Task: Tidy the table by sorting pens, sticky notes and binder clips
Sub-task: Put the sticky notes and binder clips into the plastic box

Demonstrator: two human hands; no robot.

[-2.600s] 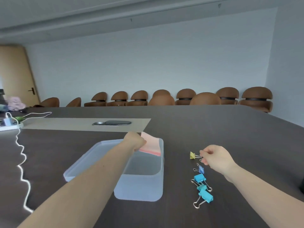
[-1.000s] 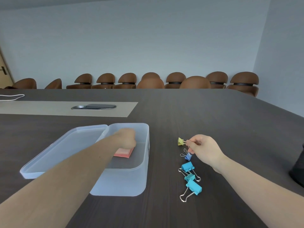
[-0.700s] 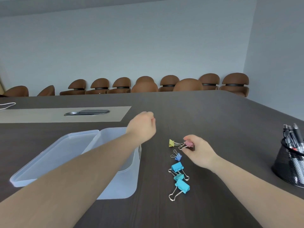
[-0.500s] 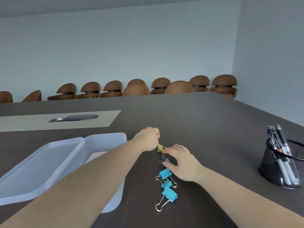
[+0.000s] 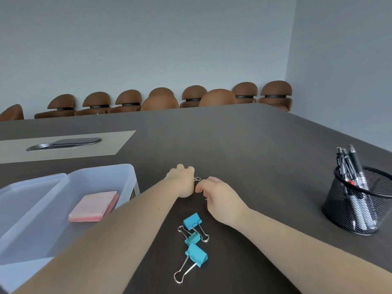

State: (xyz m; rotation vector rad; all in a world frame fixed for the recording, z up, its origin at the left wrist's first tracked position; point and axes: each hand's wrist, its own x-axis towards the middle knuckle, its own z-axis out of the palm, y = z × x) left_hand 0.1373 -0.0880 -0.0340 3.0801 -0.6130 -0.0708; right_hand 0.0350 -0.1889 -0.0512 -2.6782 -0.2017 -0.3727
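Note:
My left hand (image 5: 182, 181) is closed on a binder clip; only its wire handle (image 5: 197, 178) sticks out on the right. My right hand (image 5: 220, 201) is right beside it with the fingers curled down on the table, and a bit of wire shows under them. Three blue binder clips (image 5: 192, 221) lie in a row on the dark table (image 5: 244, 145), just near of both hands. A pink sticky-note pad (image 5: 93, 206) lies inside the clear plastic box (image 5: 127, 172) at the left. Pens (image 5: 347, 164) stand in a black mesh cup (image 5: 358, 204) at the right.
The box's clear lid (image 5: 31, 187) lies open to its left. A beige inlay with a metal cable hatch (image 5: 63, 143) sits further back on the left. Brown chairs (image 5: 161, 100) line the far side of the table.
My left hand let go of the pink pad in the box and moved right to the clips. The yellow and small blue clips are now hidden under my two hands. The view swung right.

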